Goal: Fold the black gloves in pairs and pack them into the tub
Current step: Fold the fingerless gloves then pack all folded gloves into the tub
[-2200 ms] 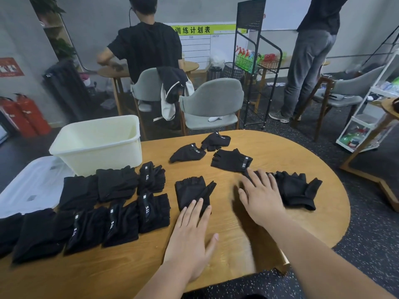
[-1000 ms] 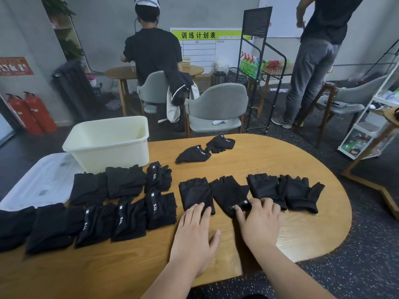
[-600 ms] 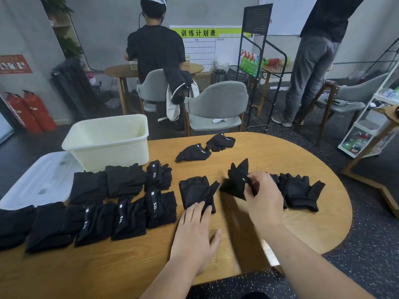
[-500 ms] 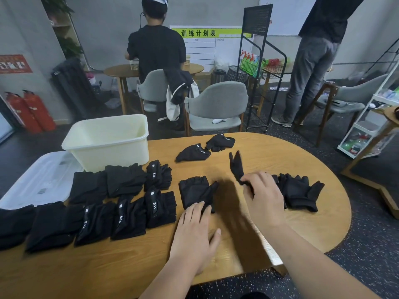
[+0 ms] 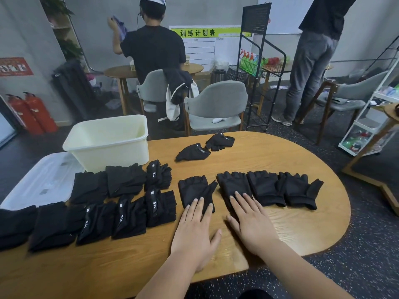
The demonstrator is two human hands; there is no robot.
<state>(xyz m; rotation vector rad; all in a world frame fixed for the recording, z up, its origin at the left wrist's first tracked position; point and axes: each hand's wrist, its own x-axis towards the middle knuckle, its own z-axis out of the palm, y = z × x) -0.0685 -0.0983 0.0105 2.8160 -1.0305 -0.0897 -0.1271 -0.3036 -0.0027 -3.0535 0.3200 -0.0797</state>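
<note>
Several black fingerless gloves lie flat in a row across the middle of the wooden table. My left hand lies flat, fingertips on the cuff of the leftmost flat glove. My right hand lies flat with straight fingers on the cuff of the neighbouring glove. Two more flat gloves continue the row to the right. Several folded pairs sit in two rows at the left. The cream tub stands behind them with nothing visible inside.
Two loose gloves lie at the table's far side. A clear plastic lid lies left of the tub. Grey chairs stand behind the table. Two people stand further back by a round table and a wire rack.
My right hand lifted a glove, turned it over and laid it flat beside the leftmost glove. It now rests open on that glove. The left hand barely moved.
</note>
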